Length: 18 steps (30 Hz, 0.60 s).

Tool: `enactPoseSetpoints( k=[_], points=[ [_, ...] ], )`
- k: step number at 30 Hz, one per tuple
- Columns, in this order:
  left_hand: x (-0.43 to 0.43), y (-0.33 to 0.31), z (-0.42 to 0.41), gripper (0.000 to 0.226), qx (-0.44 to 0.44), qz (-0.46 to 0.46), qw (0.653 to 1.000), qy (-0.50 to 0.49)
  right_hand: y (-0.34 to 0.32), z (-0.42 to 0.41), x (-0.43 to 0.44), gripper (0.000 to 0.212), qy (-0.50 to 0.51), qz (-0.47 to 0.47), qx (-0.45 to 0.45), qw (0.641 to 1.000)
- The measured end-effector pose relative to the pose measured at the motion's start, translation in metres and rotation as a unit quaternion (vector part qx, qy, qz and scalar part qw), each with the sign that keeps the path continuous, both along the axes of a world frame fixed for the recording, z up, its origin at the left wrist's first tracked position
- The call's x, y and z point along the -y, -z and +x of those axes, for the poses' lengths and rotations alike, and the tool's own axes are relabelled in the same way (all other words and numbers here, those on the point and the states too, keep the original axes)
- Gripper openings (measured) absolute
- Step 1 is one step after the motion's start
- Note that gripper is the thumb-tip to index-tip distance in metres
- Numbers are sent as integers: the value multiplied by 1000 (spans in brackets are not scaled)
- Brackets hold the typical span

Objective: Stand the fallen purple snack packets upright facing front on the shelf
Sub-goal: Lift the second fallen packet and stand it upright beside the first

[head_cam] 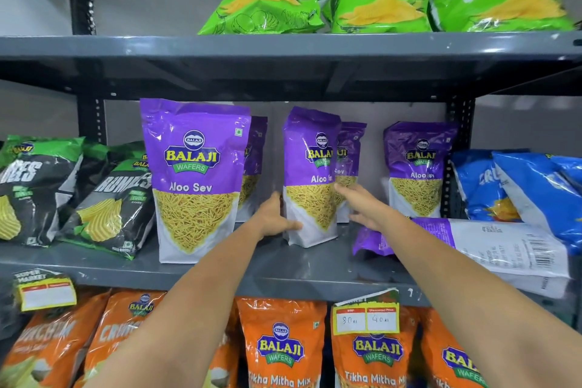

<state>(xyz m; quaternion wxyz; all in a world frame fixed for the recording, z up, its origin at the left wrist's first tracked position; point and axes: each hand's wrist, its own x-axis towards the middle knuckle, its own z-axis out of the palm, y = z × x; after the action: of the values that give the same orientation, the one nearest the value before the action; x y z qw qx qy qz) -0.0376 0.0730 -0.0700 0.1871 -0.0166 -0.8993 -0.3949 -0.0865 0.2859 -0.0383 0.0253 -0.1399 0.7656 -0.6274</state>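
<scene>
On the grey middle shelf point(315, 274) several purple Aloo Sev packets stand upright. The middle packet point(310, 167) is turned slightly to the left. My left hand point(274, 217) grips its lower left edge. My right hand point(362, 205) presses against its right side with fingers spread. A large packet point(193, 173) stands to the left, facing front. Another packet point(417, 167) stands at the back right. One purple packet point(491, 246) lies flat on its face at the right, barcode side up. Two more purple packets stand partly hidden behind the front ones.
Black-green chip bags point(104, 198) lean at the left and blue bags point(519, 186) at the right of the same shelf. Green bags point(378, 3) sit on the upper shelf, orange packets point(280, 346) below. Price tags point(367, 315) hang on the shelf edge.
</scene>
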Motion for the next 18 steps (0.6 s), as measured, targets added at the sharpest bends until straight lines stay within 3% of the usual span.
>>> enactPoseSetpoints(
  k=[3,7,10,13,14,17,18],
  points=[
    [4,-1,-4,70,23,3,1000,-12,4,-1,0,76,-25,49,3,998],
    [6,1,-10,64,1,27,998,-64,8,-8,3,66,25,61,-41,997],
    [7,1,-14,73,8,109,993,-43,8,-15,3,89,83,38,-70,993],
    [6,2,-15,99,21,149,989,3,11,-22,6,115,21,37,-18,999],
    [5,4,-17,102,12,146,989,7,14,-26,8,115,-13,43,7,999],
    [2,10,-20,100,-15,127,992,-13,22,-34,12,80,-48,40,28,998],
    [2,11,-21,98,-21,119,992,-18,22,-35,12,77,-47,40,29,998]
  ],
)
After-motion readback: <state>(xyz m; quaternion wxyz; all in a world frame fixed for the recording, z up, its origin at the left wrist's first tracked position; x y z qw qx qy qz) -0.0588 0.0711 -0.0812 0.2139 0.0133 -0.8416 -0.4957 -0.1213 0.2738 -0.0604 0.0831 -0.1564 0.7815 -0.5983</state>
